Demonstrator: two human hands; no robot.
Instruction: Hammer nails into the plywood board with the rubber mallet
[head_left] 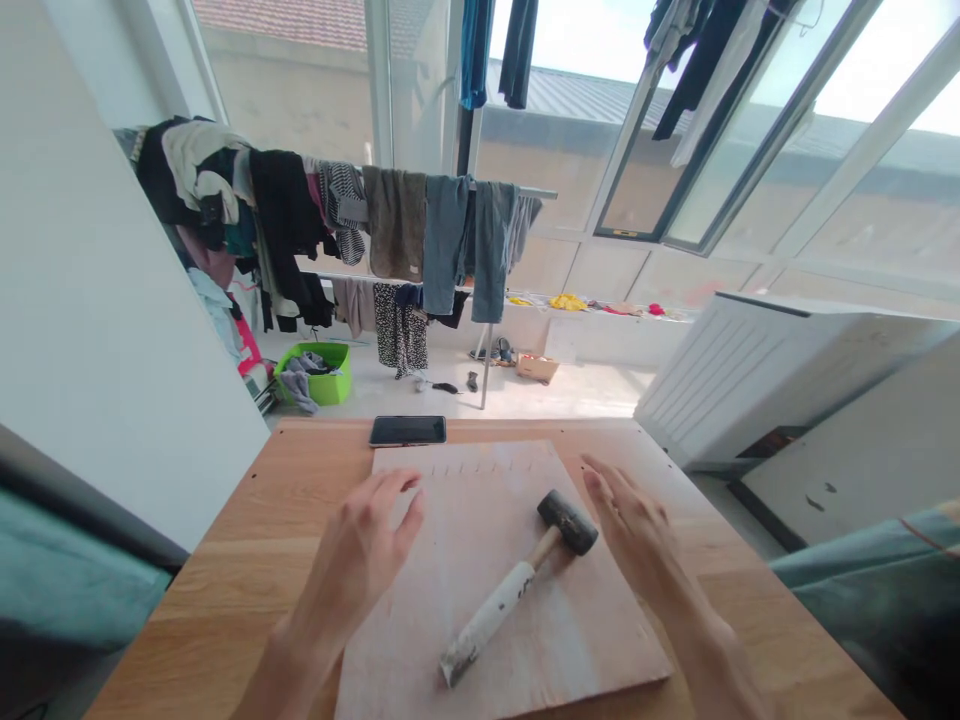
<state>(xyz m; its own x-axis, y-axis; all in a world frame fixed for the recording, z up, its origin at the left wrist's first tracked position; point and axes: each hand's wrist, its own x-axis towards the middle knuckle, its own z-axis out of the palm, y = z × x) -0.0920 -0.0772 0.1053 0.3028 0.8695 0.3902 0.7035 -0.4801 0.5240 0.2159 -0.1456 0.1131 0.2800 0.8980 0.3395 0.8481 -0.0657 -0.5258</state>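
A pale plywood board (457, 560) lies on a wooden table (247, 540). On it rests a mallet (525, 575) with a black head and a worn white handle, lying diagonally. My left hand (367, 545) hovers over the board's left part, fingers stretched out and empty. My right hand (630, 520) is held edge-on just right of the mallet head, fingers extended, holding nothing. Neither hand touches the mallet. A row of small nails or marks runs along the board's far edge.
A black phone (407, 431) lies at the table's far edge. Beyond stands a drying rack (420, 235) full of clothes, a green basket (319, 372) on the floor, and a white radiator-like unit (750, 370) at the right. Teal fabric sits at both sides.
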